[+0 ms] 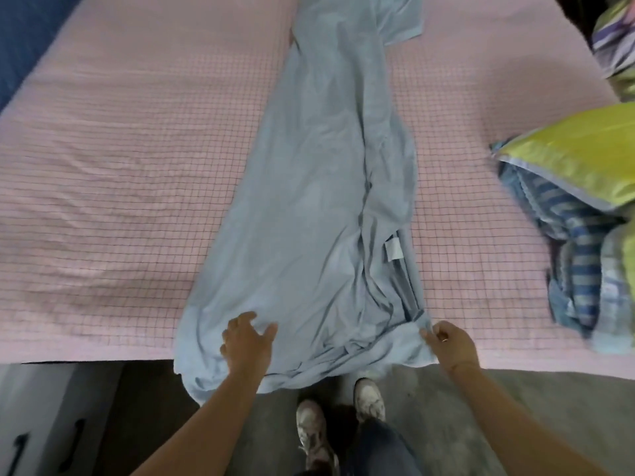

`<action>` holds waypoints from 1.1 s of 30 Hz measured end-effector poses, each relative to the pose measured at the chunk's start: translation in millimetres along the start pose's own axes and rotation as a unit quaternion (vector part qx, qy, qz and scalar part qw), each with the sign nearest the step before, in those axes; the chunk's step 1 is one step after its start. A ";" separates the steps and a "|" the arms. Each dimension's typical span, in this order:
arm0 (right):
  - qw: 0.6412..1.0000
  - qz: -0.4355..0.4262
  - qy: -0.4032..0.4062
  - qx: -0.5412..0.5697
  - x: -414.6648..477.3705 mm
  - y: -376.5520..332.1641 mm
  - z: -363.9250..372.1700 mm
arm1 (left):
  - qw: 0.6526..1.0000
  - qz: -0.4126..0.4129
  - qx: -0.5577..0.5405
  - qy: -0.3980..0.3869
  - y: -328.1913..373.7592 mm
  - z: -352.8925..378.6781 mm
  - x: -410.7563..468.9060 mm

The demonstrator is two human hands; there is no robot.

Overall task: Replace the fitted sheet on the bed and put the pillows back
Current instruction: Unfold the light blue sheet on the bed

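A light blue fitted sheet [319, 187] lies bunched in a long strip down the middle of the bed, its near end hanging over the bed's edge. The bed [113, 187] is covered in pink checked fabric. My left hand [245, 341] hovers over or rests on the sheet's near end with fingers spread. My right hand [450, 345] pinches the sheet's near right corner. A yellow-green pillow [577, 156] lies at the right edge of the bed on top of a blue striped pillow or cloth [563, 218].
More striped bedding [615, 39] is piled at the far right. A dark blue surface [20, 39] borders the bed at the far left. Below the bed's near edge lie a grey floor, my shoes [369, 395] and a white drawer unit [41, 420].
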State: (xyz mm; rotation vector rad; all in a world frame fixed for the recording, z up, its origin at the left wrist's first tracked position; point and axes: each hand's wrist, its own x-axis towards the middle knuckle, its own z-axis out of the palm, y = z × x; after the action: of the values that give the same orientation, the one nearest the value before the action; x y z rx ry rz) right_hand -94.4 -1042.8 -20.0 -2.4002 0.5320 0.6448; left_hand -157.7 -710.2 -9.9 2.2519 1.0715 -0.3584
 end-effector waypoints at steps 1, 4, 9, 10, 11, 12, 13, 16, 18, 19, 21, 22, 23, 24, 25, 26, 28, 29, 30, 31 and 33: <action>1.000 0.020 0.008 0.014 -9.0 10.4 -9.2 | 1.000 0.020 -0.017 -0.009 16.4 9.8 -3.8; 0.996 0.087 -0.026 -0.006 -26.5 57.8 -31.3 | 0.991 0.087 -0.045 -0.096 62.6 44.6 -19.2; 0.987 0.137 -0.061 -0.049 -40.1 118.5 -44.1 | 0.960 0.132 -0.121 -0.217 123.3 103.6 -50.7; 0.987 0.139 -0.066 -0.048 -38.6 123.1 -42.5 | 0.957 0.130 -0.120 -0.231 131.1 113.1 -54.2; 0.987 0.138 -0.072 -0.047 -36.9 126.2 -39.9 | 0.955 0.132 -0.112 -0.240 138.7 122.5 -56.6; 0.986 0.138 -0.081 -0.046 -35.3 125.5 -37.7 | 0.956 0.131 -0.099 -0.245 144.6 130.8 -58.1; 0.987 0.136 -0.083 -0.036 -34.3 123.9 -36.2 | 0.956 0.127 -0.092 -0.250 148.7 139.3 -58.1; 0.990 0.124 -0.064 0.027 -27.6 115.0 -39.2 | 0.960 0.104 -0.060 -0.252 154.7 160.1 -60.9; 0.992 0.093 -0.054 0.062 -20.8 106.4 -43.6 | 0.968 0.088 -0.032 -0.234 154.7 168.8 -64.5; 0.993 0.070 -0.049 0.080 -16.0 99.8 -46.4 | 0.972 0.084 -0.026 -0.216 154.5 172.0 -66.8; 0.990 0.034 -0.043 0.127 -7.3 81.9 -53.2 | 0.981 0.065 -0.042 -0.180 153.3 177.9 -69.8; 0.988 0.021 -0.042 0.149 -1.6 72.4 -56.3 | 0.983 0.050 -0.057 -0.166 151.8 181.0 -70.9; 0.985 0.010 -0.045 0.166 3.3 62.3 -59.3 | 0.985 0.041 -0.064 -0.156 150.0 183.6 -72.1; 0.983 0.003 -0.051 0.179 8.4 52.8 -61.8 | 0.985 0.036 -0.065 -0.154 149.2 184.7 -74.1; 0.981 -0.005 -0.058 0.186 13.6 44.0 -63.0 | 0.985 0.033 -0.063 -0.156 148.0 185.9 -76.0; 0.980 -0.014 -0.066 0.186 18.1 35.2 -64.3 | 0.985 0.029 -0.063 -0.158 146.9 186.8 -76.9; 0.981 -0.038 -0.082 0.174 26.3 20.0 -64.7 | 0.986 0.032 -0.066 -0.150 147.0 185.6 -78.2; 0.980 -0.050 -0.088 0.170 29.8 13.7 -64.0 | 0.987 0.040 -0.065 -0.140 147.7 184.0 -79.0; 0.979 -0.058 -0.094 0.169 32.8 7.3 -63.4 | 0.988 0.045 -0.074 -0.126 149.0 180.3 -80.5; 0.978 -0.064 -0.103 0.172 34.7 -0.1 -63.1 | 0.987 0.049 -0.102 -0.112 149.6 176.4 -81.8; 0.972 -0.084 -0.129 0.178 36.7 -17.3 -63.9 | 0.977 0.055 -0.185 -0.095 149.5 164.4 -86.7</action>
State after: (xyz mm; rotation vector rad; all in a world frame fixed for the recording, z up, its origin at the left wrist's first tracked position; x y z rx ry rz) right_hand -35.9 -1078.1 12.4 -1.9635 0.2989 0.7058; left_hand -94.5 -938.9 -34.5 1.8936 0.8329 -0.2922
